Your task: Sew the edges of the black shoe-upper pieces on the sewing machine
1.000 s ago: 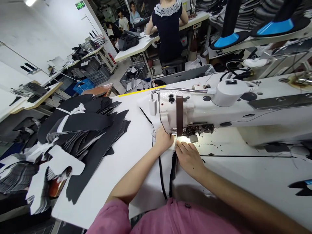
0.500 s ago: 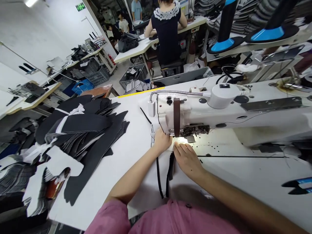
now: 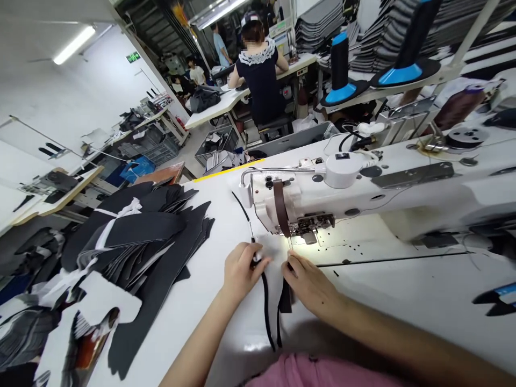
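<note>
Sewing workroom lit by a fluorescent ceiling light, with a green exit sign on the white wall and further workbenches receding along it. Blue and grey plastic crates stand on the floor beyond. At the far table, a seated co-worker in a dark top with a white lace collar faces away; stacks of cut striped material rise to the right. Foreground: a white tabletop, edged at the far side by yellow tape, carries an industrial sewing machine with a gooseneck lamp and a brown strap on its head. Thread cones on blue-based stands stand behind it. Left of the machine lies a heap of black cut panels bound with white strips. The black strip runs down the tabletop from the hands, just in front of the lit presser foot. The left hand has a closed grip on the black strip, fingers curled around it. The right hand lies beside a pale fabric piece, fingertips at the strip; whether this grip is closed cannot be told. A pink sleeve shows at the lower edge.
</note>
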Demonstrator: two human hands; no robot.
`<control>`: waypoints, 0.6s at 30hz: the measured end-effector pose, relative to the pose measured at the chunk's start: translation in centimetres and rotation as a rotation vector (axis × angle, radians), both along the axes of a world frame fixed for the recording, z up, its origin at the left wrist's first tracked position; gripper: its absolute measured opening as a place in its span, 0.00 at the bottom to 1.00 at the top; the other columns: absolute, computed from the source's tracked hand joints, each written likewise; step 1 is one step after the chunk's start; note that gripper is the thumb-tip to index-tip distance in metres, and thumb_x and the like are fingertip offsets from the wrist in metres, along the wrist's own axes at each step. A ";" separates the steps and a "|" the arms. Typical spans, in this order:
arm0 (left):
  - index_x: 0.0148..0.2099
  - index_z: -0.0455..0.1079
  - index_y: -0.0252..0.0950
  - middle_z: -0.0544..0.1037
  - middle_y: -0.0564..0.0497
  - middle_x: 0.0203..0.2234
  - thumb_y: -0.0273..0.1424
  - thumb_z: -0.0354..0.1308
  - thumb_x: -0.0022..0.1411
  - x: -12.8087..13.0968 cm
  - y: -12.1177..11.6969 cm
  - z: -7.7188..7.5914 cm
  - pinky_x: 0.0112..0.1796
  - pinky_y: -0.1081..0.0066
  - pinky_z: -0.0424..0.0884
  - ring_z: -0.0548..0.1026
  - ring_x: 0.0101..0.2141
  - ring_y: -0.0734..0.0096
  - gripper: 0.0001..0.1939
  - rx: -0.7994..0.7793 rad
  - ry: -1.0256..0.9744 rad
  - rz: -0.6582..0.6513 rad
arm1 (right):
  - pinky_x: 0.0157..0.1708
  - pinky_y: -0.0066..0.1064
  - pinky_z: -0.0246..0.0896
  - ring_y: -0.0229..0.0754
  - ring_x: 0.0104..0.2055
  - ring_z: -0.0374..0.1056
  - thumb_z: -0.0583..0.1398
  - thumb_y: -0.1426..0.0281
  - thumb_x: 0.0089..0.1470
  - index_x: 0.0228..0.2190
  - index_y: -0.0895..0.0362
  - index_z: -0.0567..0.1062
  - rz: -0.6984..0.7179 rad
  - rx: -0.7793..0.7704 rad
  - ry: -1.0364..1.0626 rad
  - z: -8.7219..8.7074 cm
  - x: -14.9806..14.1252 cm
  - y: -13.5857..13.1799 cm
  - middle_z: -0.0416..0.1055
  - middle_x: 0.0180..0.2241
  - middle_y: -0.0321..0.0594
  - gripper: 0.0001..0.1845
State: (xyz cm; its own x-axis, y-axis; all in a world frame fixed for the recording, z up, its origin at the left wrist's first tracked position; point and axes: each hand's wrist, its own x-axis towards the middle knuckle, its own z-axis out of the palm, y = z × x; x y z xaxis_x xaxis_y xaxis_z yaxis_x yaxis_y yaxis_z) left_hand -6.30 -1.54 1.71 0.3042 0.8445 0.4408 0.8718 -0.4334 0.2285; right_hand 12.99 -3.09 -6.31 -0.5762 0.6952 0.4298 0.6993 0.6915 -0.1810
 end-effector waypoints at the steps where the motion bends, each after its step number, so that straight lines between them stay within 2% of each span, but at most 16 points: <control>1: 0.42 0.66 0.37 0.72 0.51 0.25 0.43 0.55 0.61 0.1 -0.4 0.1 0.28 0.70 0.68 0.71 0.26 0.70 0.15 0.067 0.010 -0.011 | 0.55 0.40 0.57 0.52 0.55 0.59 0.56 0.83 0.49 0.43 0.62 0.69 0.003 -0.003 0.008 -0.1 -0.1 -0.2 0.66 0.41 0.47 0.17; 3: 0.41 0.66 0.37 0.70 0.54 0.21 0.46 0.58 0.58 0.7 -0.4 -0.3 0.24 0.71 0.66 0.69 0.21 0.72 0.17 0.202 0.004 -0.024 | 0.55 0.42 0.57 0.52 0.55 0.59 0.57 0.83 0.49 0.44 0.62 0.69 0.000 0.012 0.011 -0.3 -0.2 -0.5 0.67 0.41 0.47 0.19; 5: 0.40 0.67 0.36 0.68 0.54 0.20 0.46 0.58 0.58 1.5 0.1 -0.9 0.23 0.72 0.65 0.69 0.21 0.72 0.18 0.251 0.020 -0.028 | 0.54 0.44 0.57 0.52 0.55 0.60 0.56 0.82 0.50 0.43 0.62 0.69 -0.011 0.058 -0.011 -0.4 -0.3 -0.8 0.67 0.44 0.50 0.17; 7: 0.40 0.68 0.36 0.70 0.53 0.23 0.42 0.57 0.60 2.1 0.5 -1.4 0.23 0.72 0.65 0.71 0.23 0.72 0.14 0.177 0.096 -0.024 | 0.53 0.44 0.59 0.52 0.55 0.61 0.54 0.80 0.51 0.43 0.64 0.70 -0.026 0.107 -0.039 -0.5 -0.4 -1.1 0.68 0.46 0.53 0.16; 9: 0.42 0.68 0.37 0.71 0.52 0.28 0.34 0.54 0.62 2.4 0.6 -1.6 0.24 0.73 0.66 0.71 0.25 0.73 0.08 0.046 0.208 -0.048 | 0.52 0.43 0.60 0.52 0.54 0.62 0.53 0.80 0.51 0.44 0.65 0.70 -0.038 0.140 -0.059 -0.5 -0.4 -1.4 0.68 0.46 0.54 0.17; 12: 0.49 0.66 0.38 0.72 0.50 0.34 0.23 0.49 0.61 2.6 -0.1 -1.2 0.23 0.72 0.66 0.71 0.27 0.71 0.15 -0.068 0.388 -0.048 | 0.51 0.43 0.61 0.53 0.53 0.63 0.52 0.79 0.51 0.46 0.69 0.69 -0.045 0.159 -0.113 -0.4 -0.4 -1.8 0.69 0.46 0.58 0.19; 15: 0.54 0.63 0.34 0.71 0.46 0.35 0.23 0.48 0.62 3.5 -0.7 -0.8 0.30 0.66 0.69 0.70 0.33 0.64 0.18 -0.041 0.529 -0.009 | 0.51 0.43 0.62 0.54 0.53 0.63 0.52 0.79 0.52 0.47 0.71 0.69 -0.041 0.150 -0.140 0.0 -0.4 -2.0 0.68 0.47 0.60 0.19; 18: 0.57 0.60 0.34 0.71 0.43 0.41 0.26 0.48 0.64 4.8 -0.5 -1.4 0.37 0.62 0.71 0.70 0.39 0.61 0.19 -0.068 0.548 -0.098 | 0.51 0.41 0.62 0.53 0.54 0.63 0.53 0.78 0.51 0.46 0.69 0.70 -0.046 0.107 -0.095 0.3 -0.4 -2.0 0.68 0.47 0.58 0.19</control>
State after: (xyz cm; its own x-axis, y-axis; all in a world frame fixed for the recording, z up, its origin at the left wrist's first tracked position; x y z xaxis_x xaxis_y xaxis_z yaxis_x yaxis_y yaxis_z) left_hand -1.54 -2.06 0.29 0.5522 0.8217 0.1411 0.8271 -0.5187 -0.2163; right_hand 12.55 -5.12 -6.06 -0.5861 0.6751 0.4480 0.7413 0.6700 -0.0398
